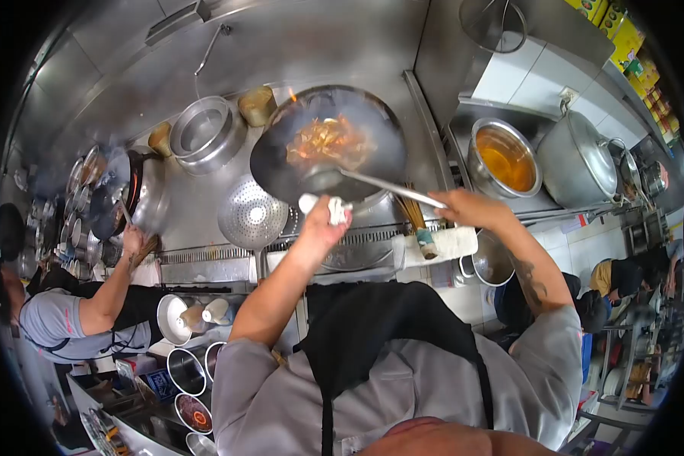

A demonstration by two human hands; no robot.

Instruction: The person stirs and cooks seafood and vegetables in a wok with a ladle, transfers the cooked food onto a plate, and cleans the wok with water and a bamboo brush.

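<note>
A large dark wok (273, 156) stands on the stove, with sliced food (328, 143) steaming in it and a small flame at its far left rim. My left hand (327, 219) is closed around a folded white cloth (340, 211) at the wok's near rim. Whether a handle lies under the cloth is hidden. In my right hand (463, 209) is the long handle of a metal ladle (391, 187). The ladle's bowl rests inside the wok, just on the near side of the food.
Left of the wok lie a perforated strainer (252, 213) and stacked metal bowls (201, 137). A bamboo brush (418, 224) is near my right hand. To the right stand a pot of orange liquid (504, 157) and a lidded pot (577, 159). A co-worker (91, 308) cooks at far left.
</note>
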